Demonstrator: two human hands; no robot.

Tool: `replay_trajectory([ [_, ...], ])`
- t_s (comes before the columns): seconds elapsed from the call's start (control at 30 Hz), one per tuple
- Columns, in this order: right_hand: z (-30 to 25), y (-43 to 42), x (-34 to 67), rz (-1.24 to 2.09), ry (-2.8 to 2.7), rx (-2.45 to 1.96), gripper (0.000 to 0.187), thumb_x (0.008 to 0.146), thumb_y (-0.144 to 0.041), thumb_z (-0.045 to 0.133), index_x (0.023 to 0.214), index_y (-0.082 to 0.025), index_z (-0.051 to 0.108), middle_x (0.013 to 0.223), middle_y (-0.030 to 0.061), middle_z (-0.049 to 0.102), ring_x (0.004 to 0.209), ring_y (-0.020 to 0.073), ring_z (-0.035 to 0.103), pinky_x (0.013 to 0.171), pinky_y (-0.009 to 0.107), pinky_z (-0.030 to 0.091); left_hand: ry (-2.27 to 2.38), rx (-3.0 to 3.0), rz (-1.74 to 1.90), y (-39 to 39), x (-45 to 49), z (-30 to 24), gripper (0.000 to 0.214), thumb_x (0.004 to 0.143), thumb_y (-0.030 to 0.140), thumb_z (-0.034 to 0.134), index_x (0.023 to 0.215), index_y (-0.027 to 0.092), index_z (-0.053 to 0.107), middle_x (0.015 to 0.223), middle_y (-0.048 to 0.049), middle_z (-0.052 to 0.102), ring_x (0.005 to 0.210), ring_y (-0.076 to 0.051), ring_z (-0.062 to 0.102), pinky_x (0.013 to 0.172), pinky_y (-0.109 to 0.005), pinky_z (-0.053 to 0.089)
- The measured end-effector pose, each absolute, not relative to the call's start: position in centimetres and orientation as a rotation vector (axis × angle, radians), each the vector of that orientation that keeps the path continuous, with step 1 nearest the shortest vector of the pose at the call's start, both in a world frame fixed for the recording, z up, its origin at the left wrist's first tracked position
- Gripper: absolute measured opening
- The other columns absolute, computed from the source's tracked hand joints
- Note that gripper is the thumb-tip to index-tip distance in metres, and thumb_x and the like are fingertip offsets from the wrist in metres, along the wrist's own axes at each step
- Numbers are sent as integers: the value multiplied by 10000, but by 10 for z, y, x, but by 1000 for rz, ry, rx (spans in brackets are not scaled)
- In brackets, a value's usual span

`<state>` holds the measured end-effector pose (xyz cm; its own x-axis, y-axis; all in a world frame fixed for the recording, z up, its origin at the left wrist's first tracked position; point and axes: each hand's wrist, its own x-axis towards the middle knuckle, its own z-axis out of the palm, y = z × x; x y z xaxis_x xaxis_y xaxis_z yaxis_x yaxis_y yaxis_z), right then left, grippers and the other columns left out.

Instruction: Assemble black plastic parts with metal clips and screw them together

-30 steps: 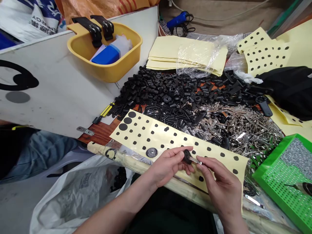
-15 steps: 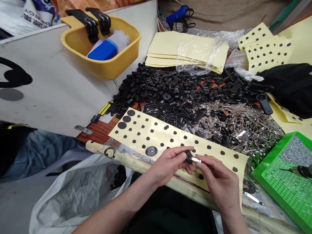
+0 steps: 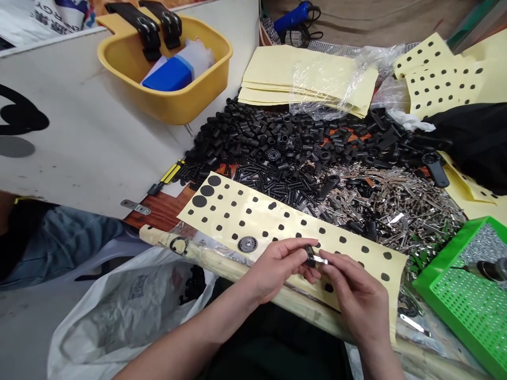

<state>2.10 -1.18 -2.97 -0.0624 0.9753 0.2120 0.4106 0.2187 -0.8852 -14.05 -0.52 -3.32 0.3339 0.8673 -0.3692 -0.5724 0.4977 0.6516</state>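
My left hand (image 3: 287, 264) pinches a small black plastic part (image 3: 309, 255) between thumb and fingers. From that part a flat silvery metal strip (image 3: 320, 260) sticks out to the right, and my right hand (image 3: 354, 285) pinches its free end. Both hands hover over a yellow sheet with black dots (image 3: 253, 214). To the left of my hands, a round grey-black disc (image 3: 247, 244) lies on the sheet. Another metal strip (image 3: 414, 324) lies to the right of my right hand.
Behind the sheet spread heaps of black plastic parts (image 3: 253, 137) and metal strips (image 3: 400, 206). A green basket (image 3: 439, 274) with screws and a screwdriver-like tool (image 3: 485, 269) stands right. A yellow bin (image 3: 174, 105) hangs at left; a white bag (image 3: 130, 311) sits below the edge.
Both hands keep their hold on the black part and metal strip, with hardly any movement. The whole view has shifted slightly.
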Motion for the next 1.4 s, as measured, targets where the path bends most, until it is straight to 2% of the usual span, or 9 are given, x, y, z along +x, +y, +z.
replay_trajectory([
  [0.1,-28,-12,21,719,-1692,-1309,200,823,-184,608,958,-237,747,835,40,744,702,166,694,617,271,587,777,469,983,-6,-140,-35,442,738,346,741,1094,96,665,743,-73,682,667,-172,639,675,-322,478],
  [0.23,-27,-12,21,650,-1676,-1309,131,796,-193,644,857,-236,752,805,46,742,716,191,697,623,303,593,775,500,984,-6,-141,-38,439,763,342,716,1125,102,652,722,-67,683,667,-172,642,681,-322,488],
  [0.7,-30,-13,13,795,-1548,-1344,103,772,-160,650,777,-223,732,772,31,737,685,172,691,612,271,580,723,429,947,-3,-141,-35,459,705,360,769,1073,106,667,758,-56,676,616,-168,665,690,-341,513],
  [0.97,-33,-12,12,782,-1530,-1357,109,764,-143,656,770,-218,735,792,39,730,732,174,687,642,276,578,699,399,955,-2,-141,-34,445,692,343,781,1052,103,675,750,-53,679,608,-160,665,676,-323,517],
  [1.2,-35,-12,13,772,-1559,-1325,129,780,-148,661,825,-231,748,815,48,710,729,168,676,582,261,562,701,434,965,-4,-141,-39,423,723,332,758,1076,114,669,757,-46,682,606,-149,671,687,-310,520],
  [1.4,-35,-12,14,755,-1546,-1322,117,768,-146,672,800,-234,743,806,44,722,726,179,683,599,283,573,700,436,952,-3,-141,-40,444,718,352,762,1081,116,665,761,-42,679,620,-155,678,694,-314,526],
])
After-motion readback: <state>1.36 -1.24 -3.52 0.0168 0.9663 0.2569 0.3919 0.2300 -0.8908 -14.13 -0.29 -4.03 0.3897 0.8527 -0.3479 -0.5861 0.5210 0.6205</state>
